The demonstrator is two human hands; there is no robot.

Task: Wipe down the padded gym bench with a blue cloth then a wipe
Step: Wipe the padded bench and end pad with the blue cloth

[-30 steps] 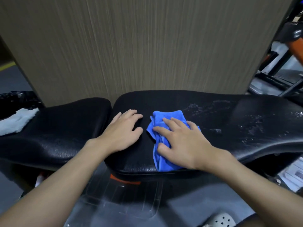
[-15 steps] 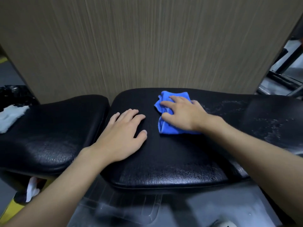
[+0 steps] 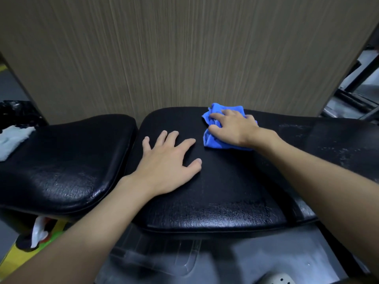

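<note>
Hands lie flat on the padded gym bench (image 3: 225,191): left hand (image 3: 166,167) spread on bare vinyl, right hand (image 3: 233,130) pressing the bunched blue cloth (image 3: 213,142) at its far edge. White wipe (image 3: 12,140) rests on the left seat pad (image 3: 65,160).

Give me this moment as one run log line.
right hand: presses blue cloth, far edge of bench pad | left hand: flat on pad | white wipe: on left pad
</note>
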